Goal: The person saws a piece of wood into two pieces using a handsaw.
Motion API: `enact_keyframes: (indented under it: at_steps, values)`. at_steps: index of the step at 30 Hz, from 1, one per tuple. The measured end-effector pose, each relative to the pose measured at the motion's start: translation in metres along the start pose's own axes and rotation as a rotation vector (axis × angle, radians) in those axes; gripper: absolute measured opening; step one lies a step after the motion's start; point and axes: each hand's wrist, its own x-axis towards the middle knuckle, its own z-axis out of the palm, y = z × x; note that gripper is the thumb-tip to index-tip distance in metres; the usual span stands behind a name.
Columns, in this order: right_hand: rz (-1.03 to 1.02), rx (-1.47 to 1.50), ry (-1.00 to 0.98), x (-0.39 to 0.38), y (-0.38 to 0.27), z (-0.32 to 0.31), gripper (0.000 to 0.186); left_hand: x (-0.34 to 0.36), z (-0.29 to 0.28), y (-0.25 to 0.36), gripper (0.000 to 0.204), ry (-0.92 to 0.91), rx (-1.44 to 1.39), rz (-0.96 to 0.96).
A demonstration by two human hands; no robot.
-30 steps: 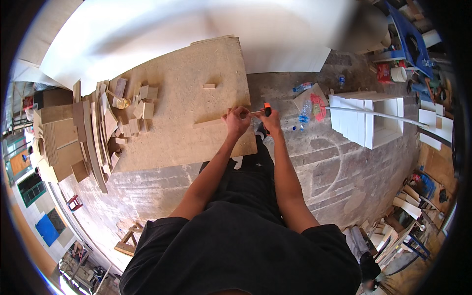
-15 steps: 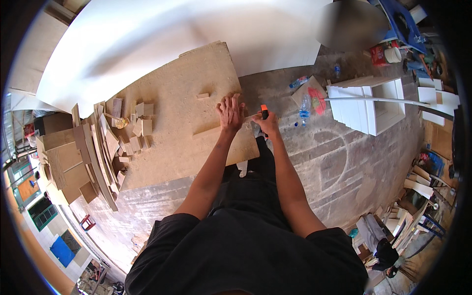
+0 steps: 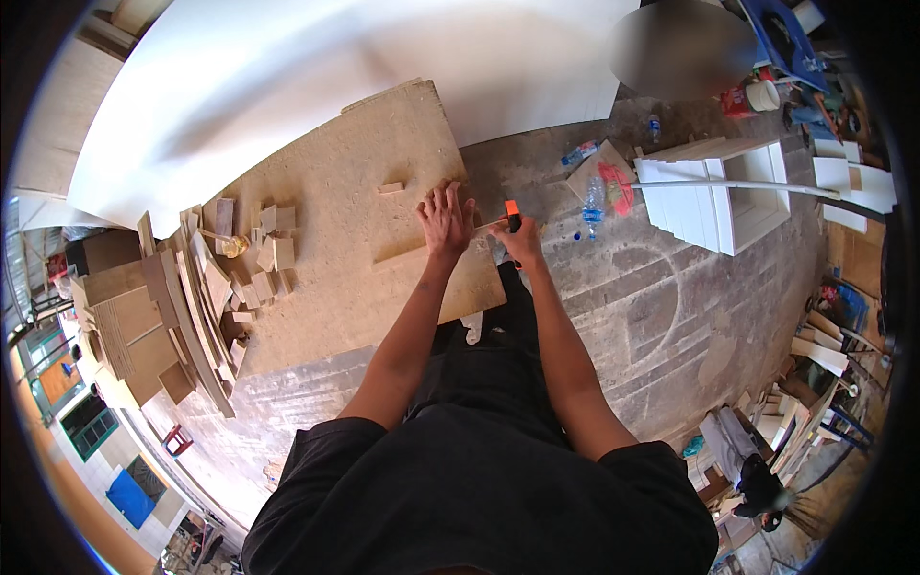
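My left hand (image 3: 446,225) lies on the particle board (image 3: 335,182), fingers spread and bent at the tips, pressing down over a thin wooden strip (image 3: 401,259). The strip passes under the palm toward my right hand (image 3: 517,244). That hand is closed around a tool with an orange and black handle (image 3: 513,209), held near the board's right edge. The fingers hide most of the tool, so its kind does not show. A small wood block (image 3: 391,189) rests on the board ahead of my left hand.
Wood offcuts (image 3: 273,235) and long strips (image 3: 192,287) crowd the board's left side. A large white sheet (image 3: 316,67) stretches behind. On the floor at right are plastic bottles (image 3: 593,206), a pink bag (image 3: 616,187) and a white cabinet (image 3: 719,196). Another person (image 3: 757,484) is at lower right.
The view has shifted slightly. Both hands keep nearly the same places, the left still on the strip and the right still around the tool.
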Motion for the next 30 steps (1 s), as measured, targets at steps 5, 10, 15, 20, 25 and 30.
enact_keyframes:
  at_steps: [5, 10, 15, 20, 25, 30]
  values:
    - [-0.05, 0.017, 0.019, 0.004, 0.01, 0.001, 0.044, 0.0, -0.002, 0.004, 0.049, -0.014, -0.014, -0.016]
    - [-0.042, -0.003, -0.011, 0.004, 0.007, 0.0, 0.045, -0.001, -0.005, 0.003, 0.05, -0.033, -0.005, -0.027]
    - [-0.228, -0.081, 0.094, -0.001, 0.001, -0.002, 0.047, -0.002, 0.0, 0.003, 0.048, -0.032, 0.035, -0.033]
    - [-0.201, 0.113, 0.162, -0.021, 0.002, -0.048, 0.036, 0.002, 0.008, 0.01, 0.047, -0.048, 0.102, -0.043]
    - [0.139, 0.498, -0.068, -0.105, -0.088, -0.108, 0.028, -0.001, 0.002, 0.002, 0.047, -0.079, 0.06, -0.074]
    - [0.004, 0.442, -0.055, -0.175, -0.154, -0.114, 0.024, 0.002, 0.005, 0.006, 0.045, -0.059, 0.034, -0.054]
